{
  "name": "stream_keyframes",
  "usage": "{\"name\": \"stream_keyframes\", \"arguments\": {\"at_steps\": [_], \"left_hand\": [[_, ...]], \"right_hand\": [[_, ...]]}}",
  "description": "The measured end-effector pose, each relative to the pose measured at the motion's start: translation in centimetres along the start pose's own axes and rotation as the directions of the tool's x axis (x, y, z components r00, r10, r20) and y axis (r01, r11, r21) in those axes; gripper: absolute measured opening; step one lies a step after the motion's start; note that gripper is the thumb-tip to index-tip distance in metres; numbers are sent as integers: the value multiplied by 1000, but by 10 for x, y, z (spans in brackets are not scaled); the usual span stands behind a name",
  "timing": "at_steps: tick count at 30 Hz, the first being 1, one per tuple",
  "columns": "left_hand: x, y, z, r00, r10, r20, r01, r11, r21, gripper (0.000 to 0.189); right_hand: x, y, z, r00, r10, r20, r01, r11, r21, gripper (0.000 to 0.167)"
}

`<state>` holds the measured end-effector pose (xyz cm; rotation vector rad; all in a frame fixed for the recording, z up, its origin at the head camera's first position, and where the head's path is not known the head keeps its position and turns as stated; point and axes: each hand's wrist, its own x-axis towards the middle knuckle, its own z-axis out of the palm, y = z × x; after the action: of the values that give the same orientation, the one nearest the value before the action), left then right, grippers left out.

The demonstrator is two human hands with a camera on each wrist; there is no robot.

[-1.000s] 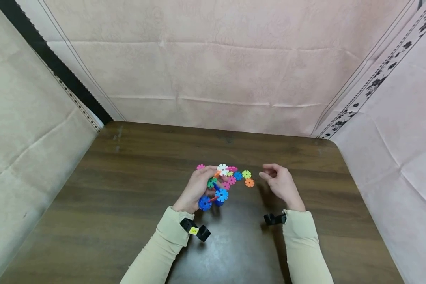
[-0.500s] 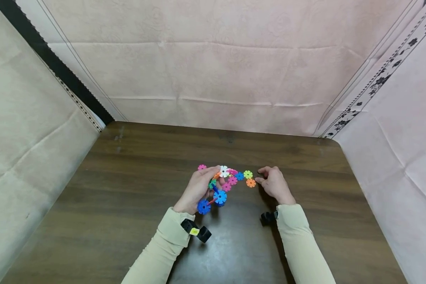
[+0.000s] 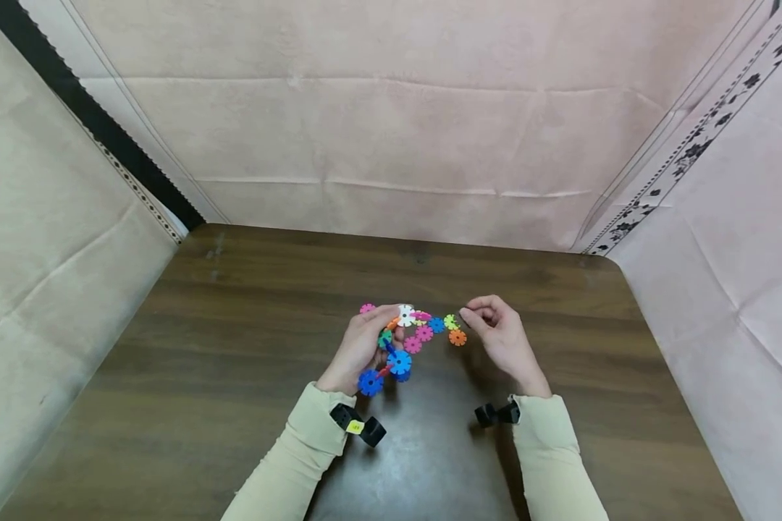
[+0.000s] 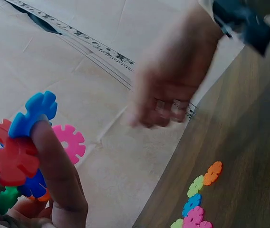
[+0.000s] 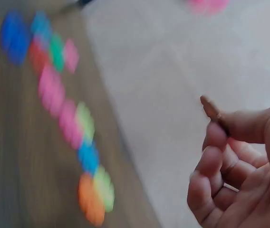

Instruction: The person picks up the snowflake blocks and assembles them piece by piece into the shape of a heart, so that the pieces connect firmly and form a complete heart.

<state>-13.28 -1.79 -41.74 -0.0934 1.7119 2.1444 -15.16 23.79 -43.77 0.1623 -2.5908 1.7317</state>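
Observation:
My left hand point(image 3: 360, 346) grips a linked figure of notched plastic snowflake discs above the wooden table. In the left wrist view a finger presses on a blue disc point(image 4: 34, 113) beside a red disc point(image 4: 11, 159). From the hand a chain runs right through pink discs point(image 3: 424, 333) and a blue disc point(image 3: 436, 325). It ends in a yellow-green disc point(image 3: 450, 321) and an orange disc point(image 3: 457, 338). My right hand point(image 3: 500, 339) pinches a small brown disc point(image 5: 212, 110), seen edge-on, between thumb and forefinger. In the head view those fingertips are right by the yellow-green disc.
The brown wooden table point(image 3: 234, 318) lies under both hands. Pale cloth point(image 3: 391, 145) hangs behind it and along both sides. Each wrist wears a small black camera, one at the left cuff point(image 3: 358, 425) and one at the right cuff point(image 3: 497, 414).
My right hand has come left to the chain's end, its fingertips shifting from beside the orange disc up to the yellow-green one. The left hand keeps its grip, nearly still; the lower blue discs sit slightly lower.

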Motion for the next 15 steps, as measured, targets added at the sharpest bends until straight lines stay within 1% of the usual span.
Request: {"name": "stream_keyframes", "arguments": {"at_steps": [2, 5, 10, 15], "left_hand": [[-1, 0, 0, 1000, 6, -2, -6, 1000, -7, 40], [-1, 1, 1, 1000, 15, 0, -15, 1000, 2, 40], [0, 3, 4, 1000, 8, -6, -8, 1000, 28, 37], [-1, 3, 4, 1000, 10, -1, -10, 999, 36, 37]], "right_hand": [[-5, -12, 5, 999, -48, 14, 46, 995, 85, 30], [-11, -24, 12, 995, -92, 28, 88, 988, 128, 29], [-16, -31, 19, 993, -113, 31, 107, 982, 157, 26], [-18, -31, 23, 994, -105, -17, 106, 974, 198, 28]]}}
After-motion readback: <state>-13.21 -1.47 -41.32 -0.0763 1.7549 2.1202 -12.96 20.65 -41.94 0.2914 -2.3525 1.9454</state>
